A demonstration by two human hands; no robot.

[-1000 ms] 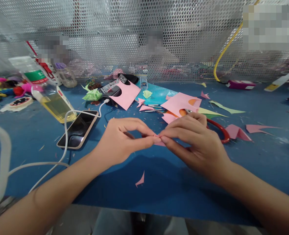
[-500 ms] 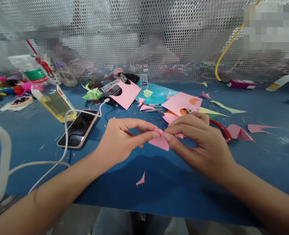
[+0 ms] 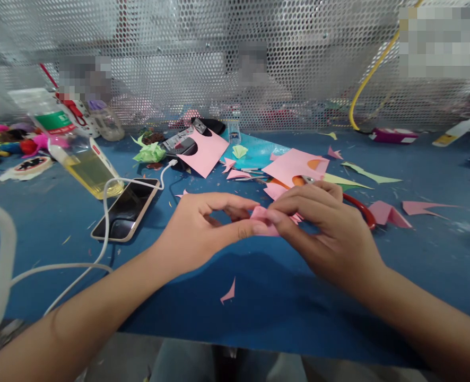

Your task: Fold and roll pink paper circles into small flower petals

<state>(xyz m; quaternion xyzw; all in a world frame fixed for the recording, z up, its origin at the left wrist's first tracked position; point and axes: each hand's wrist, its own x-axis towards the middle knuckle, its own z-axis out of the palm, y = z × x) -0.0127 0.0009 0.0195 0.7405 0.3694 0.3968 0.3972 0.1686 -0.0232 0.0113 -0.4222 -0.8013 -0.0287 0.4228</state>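
Note:
A small folded pink paper piece (image 3: 262,214) is held above the table between both hands. My left hand (image 3: 203,228) pinches its left side, the thumb in front of it and the index finger behind. At its right side, my right hand (image 3: 326,233) grips it between thumb and fingers. Beyond the hands lie cut pink sheets (image 3: 294,167) and, partly behind my right hand, red-handled scissors (image 3: 362,209). One thin pink scrap (image 3: 229,292) rests on the table nearer to me.
On the blue table (image 3: 171,313), a phone (image 3: 129,212) and a white cable (image 3: 106,212) lie left. A tilted bottle of yellow liquid (image 3: 89,167) stands behind them. Pink scraps (image 3: 388,213) lie right; a perforated metal screen (image 3: 203,69) rises behind.
The pink paper has turned, and its lower flap no longer hangs as far down between my hands. My left thumb has shifted slightly right and down along it.

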